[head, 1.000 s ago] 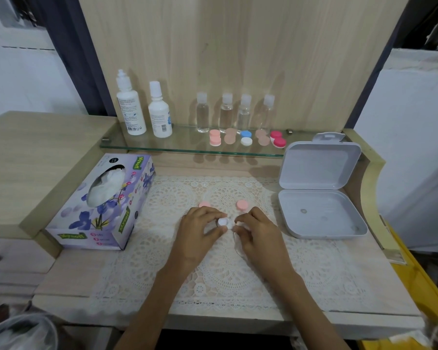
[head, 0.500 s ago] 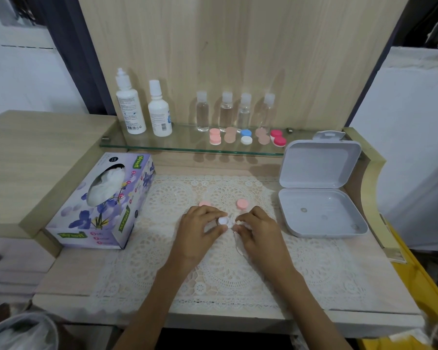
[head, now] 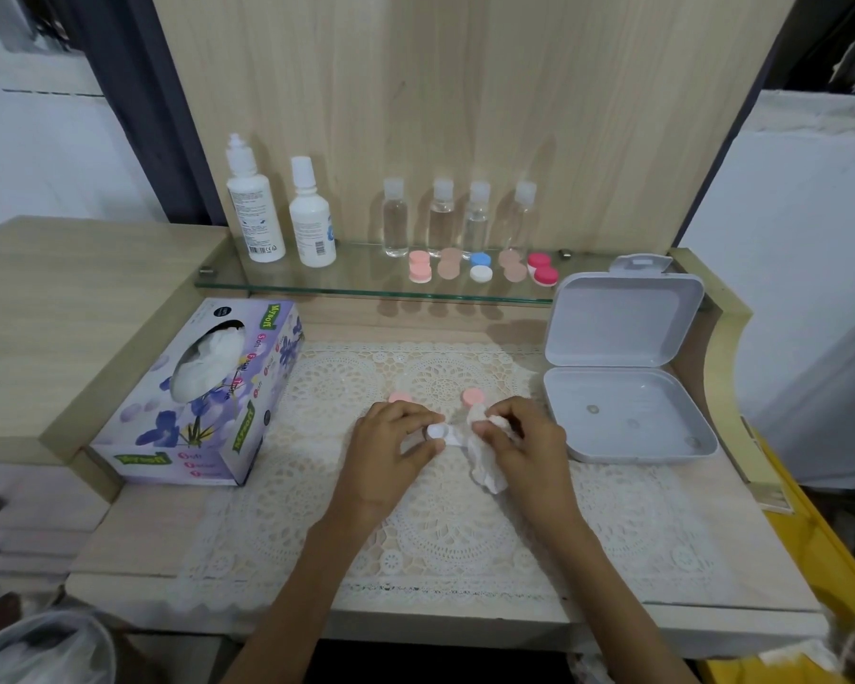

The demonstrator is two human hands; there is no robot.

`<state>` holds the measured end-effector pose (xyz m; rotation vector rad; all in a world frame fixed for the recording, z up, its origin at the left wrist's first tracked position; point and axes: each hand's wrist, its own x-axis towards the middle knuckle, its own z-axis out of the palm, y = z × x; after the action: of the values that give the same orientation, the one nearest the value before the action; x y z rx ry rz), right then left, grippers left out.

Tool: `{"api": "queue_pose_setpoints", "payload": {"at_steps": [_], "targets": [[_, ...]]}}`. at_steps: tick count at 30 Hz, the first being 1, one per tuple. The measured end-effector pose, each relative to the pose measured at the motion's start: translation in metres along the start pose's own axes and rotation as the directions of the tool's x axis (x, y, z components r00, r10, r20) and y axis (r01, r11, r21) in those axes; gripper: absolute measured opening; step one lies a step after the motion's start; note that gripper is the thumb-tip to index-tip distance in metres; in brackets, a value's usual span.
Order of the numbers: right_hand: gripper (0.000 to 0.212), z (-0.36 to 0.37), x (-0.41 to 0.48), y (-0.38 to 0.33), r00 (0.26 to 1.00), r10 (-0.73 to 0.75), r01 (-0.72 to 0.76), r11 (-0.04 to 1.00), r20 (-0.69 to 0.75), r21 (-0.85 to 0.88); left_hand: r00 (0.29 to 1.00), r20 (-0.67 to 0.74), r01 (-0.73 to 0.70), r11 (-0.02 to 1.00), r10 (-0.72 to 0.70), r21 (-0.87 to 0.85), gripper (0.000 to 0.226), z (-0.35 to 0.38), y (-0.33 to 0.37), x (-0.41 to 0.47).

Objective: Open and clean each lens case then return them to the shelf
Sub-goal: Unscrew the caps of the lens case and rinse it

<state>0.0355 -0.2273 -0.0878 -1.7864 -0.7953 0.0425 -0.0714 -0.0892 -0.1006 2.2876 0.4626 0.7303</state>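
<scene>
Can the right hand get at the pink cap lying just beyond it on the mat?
Probably not yet: the right hand is pinching a tissue. The pink cap itself lies uncovered just past its fingertips.

One view only, taken from the person's head. The wide-angle camera looks forward and steeply down onto the counter (head: 134, 530) from close range, with both forearms entering from the bottom edge. The left hand (head: 391, 449) and right hand (head: 524, 444) sit near frame centre. The glass shelf (head: 317, 283) and the wooden back panel (head: 465, 91) fill the upper half. Straight edges bow outward towards the frame sides.
</scene>
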Motion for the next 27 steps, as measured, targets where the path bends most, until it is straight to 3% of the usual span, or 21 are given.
{"api": "queue_pose_setpoints", "payload": {"at_steps": [3,6,9,27], "targets": [[0.006,-0.001,0.001,0.001,0.997,-0.072,0.074,0.993,0.024,-0.089,1.000,0.016,0.012,1.000,-0.012,-0.005,0.032,0.000,0.000,-0.001],[0.029,0.007,-0.004,-0.001,0.975,-0.118,0.167,0.948,0.187,-0.273,1.000,0.022,0.015,1.000,-0.015,0.005,0.033,0.000,0.000,0.000],[0.032,0.012,-0.006,-0.002,0.971,-0.140,0.210,0.888,0.195,-0.409,1.000,0.007,0.007,1.000,-0.007,0.018,0.027,0.000,0.000,0.000],[0.022,0.007,0.000,-0.001,0.992,-0.107,0.124,0.932,0.067,-0.341,1.000,-0.003,0.011,1.000,-0.011,0.016,0.027,-0.001,0.002,-0.001]]}}
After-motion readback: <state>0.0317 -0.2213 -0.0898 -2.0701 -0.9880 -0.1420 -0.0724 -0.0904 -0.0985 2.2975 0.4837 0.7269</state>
